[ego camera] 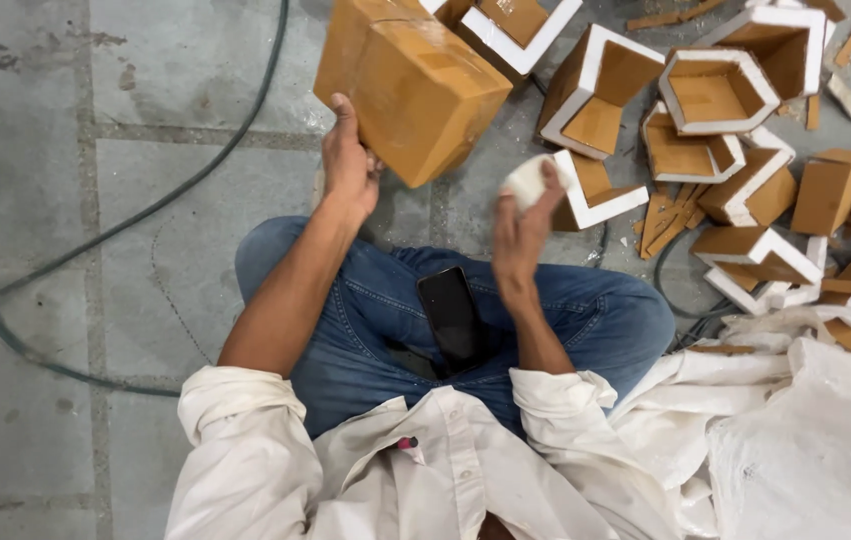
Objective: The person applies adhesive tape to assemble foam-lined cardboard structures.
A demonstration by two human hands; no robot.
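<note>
I sit cross-legged on the floor in blue jeans and a white shirt. My left hand grips the lower edge of a brown hexagonal wooden box, held up and tilted in front of me. My right hand is raised just right of the box, fingers closed on a small white pad. The pad is close to the box's right face but apart from it. A black phone lies in my lap between my thighs.
Several brown hexagonal shelf pieces with white edges lie piled on the floor at the upper right, with wood scraps among them. White sacking is at the lower right. A dark cable curves across the grey tiled floor on the left.
</note>
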